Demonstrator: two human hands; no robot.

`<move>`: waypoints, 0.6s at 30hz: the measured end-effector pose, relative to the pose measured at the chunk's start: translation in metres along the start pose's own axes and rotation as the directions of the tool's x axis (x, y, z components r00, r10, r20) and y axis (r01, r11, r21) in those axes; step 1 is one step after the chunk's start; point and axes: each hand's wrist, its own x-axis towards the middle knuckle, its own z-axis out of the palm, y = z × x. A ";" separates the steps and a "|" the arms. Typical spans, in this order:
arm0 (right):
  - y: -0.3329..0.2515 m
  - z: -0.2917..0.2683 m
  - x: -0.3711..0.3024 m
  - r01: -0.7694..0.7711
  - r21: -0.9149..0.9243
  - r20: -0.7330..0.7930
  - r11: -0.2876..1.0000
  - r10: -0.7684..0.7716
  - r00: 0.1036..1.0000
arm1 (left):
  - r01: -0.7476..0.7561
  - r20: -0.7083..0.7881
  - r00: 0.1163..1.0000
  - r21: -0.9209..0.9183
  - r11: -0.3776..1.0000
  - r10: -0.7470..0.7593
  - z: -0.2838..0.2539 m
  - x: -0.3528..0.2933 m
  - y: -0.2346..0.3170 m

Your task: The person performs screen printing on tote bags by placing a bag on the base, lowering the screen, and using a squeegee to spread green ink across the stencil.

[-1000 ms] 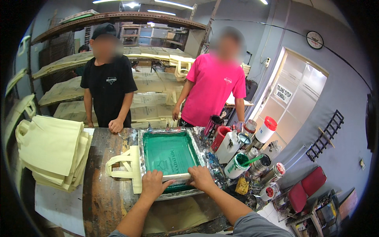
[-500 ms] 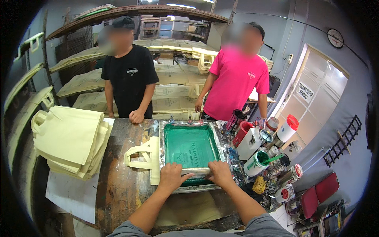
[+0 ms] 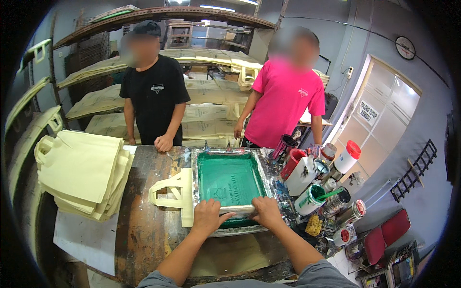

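A wooden-handled squeegee [image 3: 238, 209] lies across the near part of a screen-printing frame [image 3: 264, 169], gripped at its two ends. My left hand [image 3: 206, 216] closes on the left end, thumb pointing inward along the near side. On the right end, my right hand [image 3: 267, 212] is wrapped in the same way. Green ink [image 3: 225, 168] coats the mesh beyond the squeegee, and dark lettering shows through it. Beneath the frame lies a pale yellow fabric bag [image 3: 186, 211], its handles sticking out to the left. The squeegee's blade is hidden from me.
A stack of pale yellow bags [image 3: 81, 168] stands at the table's left. Ink tubs and cans crowd the right side, including a white tub [image 3: 307, 201] with green ink. Two people, in black [image 3: 156, 96] and pink [image 3: 288, 101] shirts, stand across the table before loaded racks.
My view has shifted slightly. Both hands stay on the squeegee at nearly the same place in the frame.
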 end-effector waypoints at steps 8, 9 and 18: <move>-0.001 0.001 -0.002 0.005 -0.016 -0.008 1.000 -0.005 1.000 | 0.005 -0.021 1.000 -0.038 0.999 -0.005 -0.001 -0.002 0.001; -0.001 0.001 -0.002 0.012 -0.021 -0.011 1.000 -0.012 1.000 | -0.005 -0.037 0.999 -0.034 0.999 0.004 -0.001 -0.003 0.001; -0.002 0.002 -0.006 0.022 -0.043 -0.016 0.999 -0.023 1.000 | -0.003 -0.047 0.999 -0.031 1.000 0.002 0.000 -0.007 0.003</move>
